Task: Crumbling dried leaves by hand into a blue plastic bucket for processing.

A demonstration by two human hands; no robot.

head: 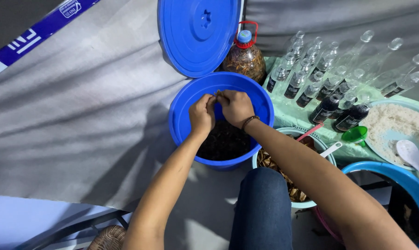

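Over the round blue plastic bucket (181, 120), the left hand (201, 115) and right hand (236, 107) meet, fingertips pressed together on a small brownish scrap (218, 94) pinched between them above the dark contents. Behind it the bucket's blue lid (198, 34) leans upright, beside a clear plastic jug with a red handle (244, 58). To the right lie rows of small glass bottles (327, 81), a green funnel (355, 134) and a pale basin of white grains (395, 122)

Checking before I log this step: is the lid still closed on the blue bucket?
No. The blue lid stands propped behind the open blue bucket, and the left hand and right hand meet over its dark contents.
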